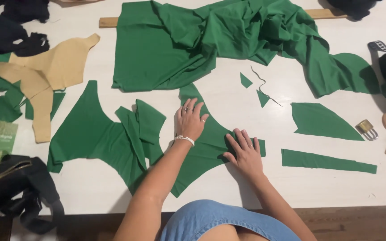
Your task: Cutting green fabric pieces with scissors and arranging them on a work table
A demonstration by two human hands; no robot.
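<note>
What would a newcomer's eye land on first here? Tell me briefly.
First, the big rumpled green fabric spread across the top of the white table. Then the left hand and right hand, pressed flat on a cut green piece at the near edge. A tan pattern piece stands out at the left.

One head-mounted camera looks steeply down from above the near edge of the white desk [228, 187]. It faces away from the wearer toward the far edge. The range is close: the wearer's forearms enter from the bottom of the frame, and the desk fills most of the view.
</note>
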